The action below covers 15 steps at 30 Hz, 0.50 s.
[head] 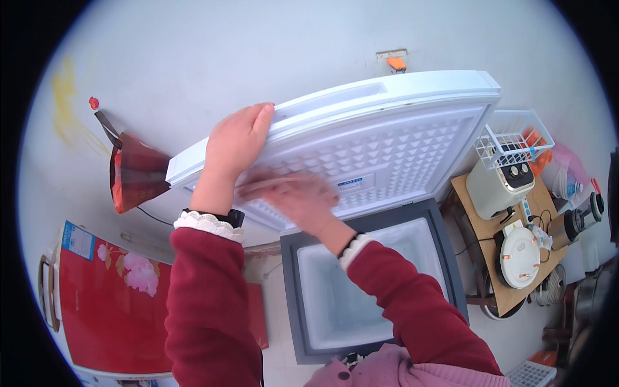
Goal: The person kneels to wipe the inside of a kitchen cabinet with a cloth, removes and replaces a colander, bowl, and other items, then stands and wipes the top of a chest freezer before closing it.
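Observation:
The white lid [358, 159] of a chest freezer stands raised against the wall, its dimpled inner side facing me. My left hand [239, 138] grips the lid's upper edge near its left part. My right hand [304, 200], blurred by motion, is at the lower left of the inner panel; a thin pinkish-brown thing, perhaps a cloth, seems to be in it, though the blur hides what it is. A small label [350, 183] is on the panel's middle. Below lies the uncovered freezer chest [292, 300], with a dark grey rim and a pale inner wall.
On the right, a wooden table [462, 193] holds an air fryer [498, 188], a white wire basket [517, 138], a round white appliance [520, 256] and a blender [570, 225]. At left are a red floral refrigerator [111, 314] and a hanging bag [140, 174]. An orange plug [397, 63] is on the wall.

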Available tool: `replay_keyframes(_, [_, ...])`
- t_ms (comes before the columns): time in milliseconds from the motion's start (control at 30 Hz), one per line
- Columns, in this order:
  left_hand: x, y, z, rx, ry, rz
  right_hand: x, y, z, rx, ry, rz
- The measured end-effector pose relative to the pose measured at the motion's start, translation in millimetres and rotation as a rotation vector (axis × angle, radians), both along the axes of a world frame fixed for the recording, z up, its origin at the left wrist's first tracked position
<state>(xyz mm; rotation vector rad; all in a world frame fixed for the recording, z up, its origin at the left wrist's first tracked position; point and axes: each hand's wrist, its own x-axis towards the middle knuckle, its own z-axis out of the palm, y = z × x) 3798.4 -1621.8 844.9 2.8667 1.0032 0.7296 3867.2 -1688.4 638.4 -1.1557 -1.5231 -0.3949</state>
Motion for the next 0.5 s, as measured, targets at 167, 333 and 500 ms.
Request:
replay_keyframes(167, [-6.0,-0.8,-8.5,0.084,-0.087,-0.048,9.4,10.5,-15.0,-0.647,-0.091,0.228])
replay_keyframes(333, [-8.0,-0.3,-17.9,0.247,-0.253,-0.157,118.1,-71.2,-38.8,-0.302,-0.512,-0.186])
replay_keyframes(500, [-7.8,2.2,-19.4,0.265,-0.289,-0.169,198.8,-116.7,-14.0,0.080,-0.515,-0.557])
